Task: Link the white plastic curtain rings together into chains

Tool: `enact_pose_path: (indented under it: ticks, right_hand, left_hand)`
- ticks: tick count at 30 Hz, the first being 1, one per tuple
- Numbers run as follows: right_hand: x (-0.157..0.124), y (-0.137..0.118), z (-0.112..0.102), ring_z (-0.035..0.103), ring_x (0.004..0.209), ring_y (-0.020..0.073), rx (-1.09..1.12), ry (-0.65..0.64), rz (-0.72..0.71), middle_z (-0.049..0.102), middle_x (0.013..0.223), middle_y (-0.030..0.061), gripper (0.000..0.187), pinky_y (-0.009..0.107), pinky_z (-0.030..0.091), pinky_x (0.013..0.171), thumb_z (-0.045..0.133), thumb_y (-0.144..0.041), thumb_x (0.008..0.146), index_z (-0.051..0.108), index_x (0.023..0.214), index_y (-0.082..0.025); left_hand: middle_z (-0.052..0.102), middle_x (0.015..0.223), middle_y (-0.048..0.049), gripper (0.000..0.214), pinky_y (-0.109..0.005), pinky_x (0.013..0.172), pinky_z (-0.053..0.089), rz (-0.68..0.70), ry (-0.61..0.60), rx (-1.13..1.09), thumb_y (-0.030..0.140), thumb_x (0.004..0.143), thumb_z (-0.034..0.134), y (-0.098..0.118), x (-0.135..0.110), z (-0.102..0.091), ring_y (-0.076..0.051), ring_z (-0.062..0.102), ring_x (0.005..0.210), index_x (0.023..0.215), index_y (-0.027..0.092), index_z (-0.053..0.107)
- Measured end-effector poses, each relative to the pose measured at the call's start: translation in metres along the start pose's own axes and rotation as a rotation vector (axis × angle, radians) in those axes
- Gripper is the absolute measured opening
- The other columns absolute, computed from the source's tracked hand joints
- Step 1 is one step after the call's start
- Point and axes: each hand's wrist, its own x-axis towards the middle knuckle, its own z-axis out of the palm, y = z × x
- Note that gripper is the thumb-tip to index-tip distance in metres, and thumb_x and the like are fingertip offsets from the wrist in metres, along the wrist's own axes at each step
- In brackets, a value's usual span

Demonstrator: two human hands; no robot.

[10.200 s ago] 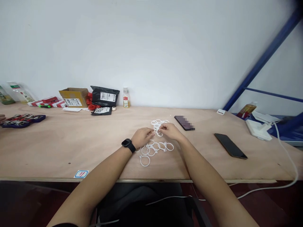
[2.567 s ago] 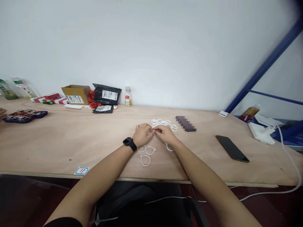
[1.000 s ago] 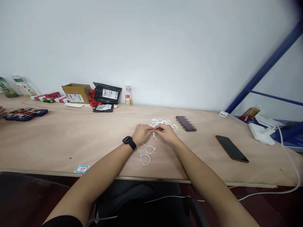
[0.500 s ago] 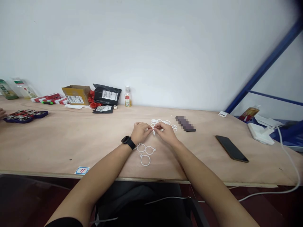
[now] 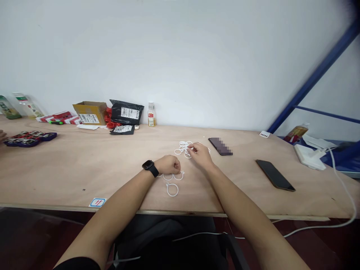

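Person's L hand is low over the light-brown plywood tabletop, wrist w/ black square-faced smartwatch, forearm angling up & inward from lower L. Its fingers are curled under, knuckles up, fingertips turned toward the R side; can't tell if anything's in them. Just below it, the near group of thin white plastic rings w/ small tabs: a couple partly covered by the hand, one whole ring lying flat a bit nearer the table edge.

R hand is farther fwd, back of hand up, forearm slanting in from lower R. Thumb & index reach L, tips close together at the far cluster of white plastic rings; can't tell if they're pinching one or only touching. Cluster rings overlap, mostly L of the R hand, w/ a bit of one showing past its R side.

Hands are apart, R one higher up the table. Just beyond R hand, to its R: dark flat phone-like slab, partly pixelated. Farther R, nearer the edge: black phone w/ brown rim, flat, tilted diagonally.
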Motion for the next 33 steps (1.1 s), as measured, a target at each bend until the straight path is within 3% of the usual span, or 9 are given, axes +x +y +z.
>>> enact_pose_path:
  ticks: [2,6,9,14,20,27,33]
  right_hand:
    - [-0.002,-0.007,0.003,0.061,0.072,0.0156,0.079,-0.067,-0.011,0.071,0.087,0.0039,0.013,0.028,0.046,0.070,0.061,-0.025,0.083,0.071,0.089,-0.020]
    - [-0.007,-0.018,0.004,0.060,0.071,0.0143,0.206,-0.263,-0.076,0.071,0.087,0.0036,0.017,0.026,0.045,0.067,0.061,-0.026,0.084,0.072,0.096,-0.020]
    - [-0.008,-0.021,0.004,0.060,0.074,0.0145,0.234,-0.314,-0.115,0.071,0.092,0.0039,0.020,0.026,0.045,0.067,0.060,-0.024,0.084,0.072,0.100,-0.022]
    - [-0.006,-0.022,0.002,0.063,0.083,0.0164,0.283,-0.255,-0.069,0.072,0.096,0.0045,0.022,0.027,0.047,0.072,0.056,-0.024,0.087,0.071,0.103,-0.022]
    - [-0.007,-0.026,0.003,0.064,0.075,0.0156,0.332,-0.188,-0.017,0.073,0.086,0.0036,0.015,0.026,0.047,0.067,0.058,-0.025,0.085,0.071,0.092,-0.019]
    - [-0.008,-0.028,0.001,0.065,0.078,0.0168,0.256,-0.150,-0.087,0.072,0.084,0.0035,0.012,0.027,0.047,0.070,0.059,-0.022,0.085,0.070,0.088,-0.020]
    - [-0.009,-0.029,0.003,0.064,0.078,0.0171,0.170,-0.157,-0.114,0.071,0.083,0.0036,0.013,0.028,0.047,0.071,0.055,-0.017,0.085,0.068,0.087,-0.020]
  left_hand:
    - [0.069,0.079,-0.0010,0.010,-0.024,0.071,0.043,-0.003,0.099,0.048,0.026,0.076,0.064,0.000,0.002,-0.001,-0.014,0.061,0.074,0.075,0.019,0.072]
    - [0.069,0.087,-0.0032,0.016,-0.029,0.082,0.043,-0.067,0.422,0.118,0.032,0.084,0.060,-0.005,0.003,-0.004,-0.018,0.061,0.085,0.081,0.021,0.071]
    - [0.068,0.089,-0.0040,0.017,-0.032,0.085,0.042,-0.101,0.514,0.120,0.033,0.086,0.059,-0.008,0.003,-0.005,-0.019,0.060,0.089,0.086,0.022,0.071]
    - [0.068,0.091,-0.0038,0.020,-0.034,0.085,0.042,-0.081,0.555,0.108,0.035,0.089,0.056,-0.006,0.003,-0.007,-0.019,0.059,0.089,0.089,0.023,0.071]
    - [0.069,0.096,-0.0044,0.025,-0.035,0.089,0.042,-0.004,0.577,0.055,0.038,0.092,0.052,-0.001,0.001,-0.008,-0.019,0.060,0.095,0.097,0.026,0.074]
    - [0.070,0.096,-0.0048,0.028,-0.033,0.088,0.046,0.068,0.585,-0.008,0.045,0.088,0.056,-0.001,0.002,-0.006,-0.018,0.062,0.092,0.100,0.025,0.074]
    - [0.068,0.095,-0.0059,0.031,-0.030,0.085,0.048,0.061,0.524,-0.064,0.044,0.090,0.054,-0.004,0.002,-0.004,-0.018,0.062,0.091,0.103,0.023,0.072]
